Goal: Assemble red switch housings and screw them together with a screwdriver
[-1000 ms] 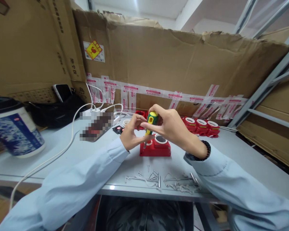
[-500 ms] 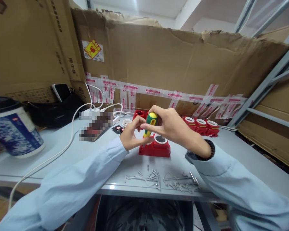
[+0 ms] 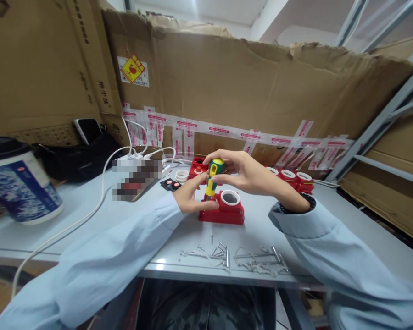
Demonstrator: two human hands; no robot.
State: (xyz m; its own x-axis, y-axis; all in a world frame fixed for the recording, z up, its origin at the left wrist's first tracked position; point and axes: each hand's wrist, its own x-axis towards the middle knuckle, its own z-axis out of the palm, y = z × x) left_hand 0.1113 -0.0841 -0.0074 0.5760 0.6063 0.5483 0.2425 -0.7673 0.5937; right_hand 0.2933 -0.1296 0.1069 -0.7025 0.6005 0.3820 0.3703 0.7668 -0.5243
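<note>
A screwdriver (image 3: 212, 183) with a green and yellow handle stands nearly upright, tilted slightly, over the left end of a red housing (image 3: 223, 216). My right hand (image 3: 246, 172) grips the top of its handle between thumb and fingers. Around the lower handle curls my left hand (image 3: 189, 195), its thumb stretched across the housing's left end and its fingers by the handle. The screwdriver's tip is hidden behind that thumb. On the housing's right part sits a white ring (image 3: 230, 197) around a dark grey centre.
Screws (image 3: 219, 250) and metal pins with thin cords lie near the table's front edge. Behind my hands are another red housing (image 3: 197, 167), a loose white ring (image 3: 181, 176) and black pieces (image 3: 171, 184). Red housings (image 3: 303, 182) stand right; a phone (image 3: 137, 181) and cup (image 3: 24, 183) left.
The screwdriver's handle has turned, and its slot now faces more to the left. My right hand's fingers have shifted around it. My left thumb has moved slightly down onto the housing.
</note>
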